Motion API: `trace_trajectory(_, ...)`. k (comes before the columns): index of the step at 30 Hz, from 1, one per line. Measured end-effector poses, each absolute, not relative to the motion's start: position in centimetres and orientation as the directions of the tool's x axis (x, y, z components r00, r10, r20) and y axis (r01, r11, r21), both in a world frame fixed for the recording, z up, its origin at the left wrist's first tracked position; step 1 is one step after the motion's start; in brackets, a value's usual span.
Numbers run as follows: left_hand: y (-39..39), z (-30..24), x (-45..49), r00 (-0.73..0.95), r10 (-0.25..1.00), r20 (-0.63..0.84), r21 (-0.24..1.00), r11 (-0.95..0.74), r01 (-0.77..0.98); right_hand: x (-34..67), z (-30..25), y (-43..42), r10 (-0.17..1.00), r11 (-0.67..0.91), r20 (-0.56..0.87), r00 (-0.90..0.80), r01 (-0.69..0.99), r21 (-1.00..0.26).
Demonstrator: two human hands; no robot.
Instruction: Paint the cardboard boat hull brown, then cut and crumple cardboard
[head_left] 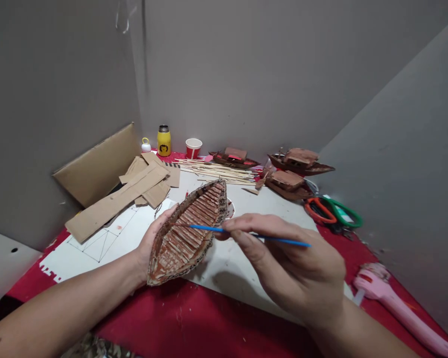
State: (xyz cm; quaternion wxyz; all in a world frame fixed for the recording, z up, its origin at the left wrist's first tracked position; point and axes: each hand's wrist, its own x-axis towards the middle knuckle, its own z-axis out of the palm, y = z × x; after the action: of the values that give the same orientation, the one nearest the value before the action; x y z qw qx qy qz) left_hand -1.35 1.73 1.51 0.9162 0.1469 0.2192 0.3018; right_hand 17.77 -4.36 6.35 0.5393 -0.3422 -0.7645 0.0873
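My left hand (152, 232) is closed around the far side of a small model boat (190, 226), holding it tilted above the white board. The hull looks like corrugated cardboard, and its ribbed inside is coated unevenly in reddish-brown paint. My right hand (283, 263) pinches a thin paintbrush (269, 239) with a blue handle between thumb and fingers. The brush tip reaches over the boat's inner left wall; whether it touches cannot be made out. Behind the boat, a paint-stained cup (230, 208) is partly hidden by the boat and my right hand.
Cardboard strips (115, 201) lie at left over a drawn sheet (97, 243). Thin wooden sticks (220, 171), a yellow bottle (164, 141) and a paper cup (193, 148) are at the back. Brown model boats (300, 161), scissors (332, 211) and a pink glue gun (395, 298) are at right.
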Motion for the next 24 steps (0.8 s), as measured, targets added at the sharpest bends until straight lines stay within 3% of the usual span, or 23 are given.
trace_trajectory(3, 1.9, 1.1, -1.5, 0.756, 0.592, -0.279, 0.372, 0.793, -0.483, 17.9, 6.3, -4.3, 0.632, 0.704, 0.766, -0.118, 0.500, -0.504)
trace_trajectory(7, 2.0, 0.5, -1.7, 0.745, 0.588, -0.316, 0.330, 0.804, -0.495, 17.8, 6.4, -4.5, 0.658, 0.715, 0.745, -0.112, 0.405, -0.570)
trace_trajectory(10, 2.0, 0.2, -1.8, 0.751, 0.596, -0.284, 0.352, 0.793, -0.497, 18.0, 6.3, -4.2, 0.653, 0.724, 0.739, -0.165, 0.420, -0.546)
trace_trajectory(16, 2.2, 0.4, -1.7, 0.794, 0.561, -0.233, 0.379, 0.805, -0.457, 18.9, 6.2, -3.7, 0.637, 0.720, 0.764, -0.101, 0.433, -0.543)
trace_trajectory(21, 1.9, 0.0, -1.6, 0.749, 0.633, -0.195, 0.410, 0.747, -0.524, 18.6, 6.1, -3.7, 0.635, 0.748, 0.741, -0.218, 0.416, -0.518)
trace_trajectory(24, 2.0, -0.4, -1.6, 0.765, 0.614, -0.195, 0.382, 0.766, -0.517, 19.0, 5.8, -3.3, 0.630, 0.719, 0.762, -0.148, 0.480, -0.502)
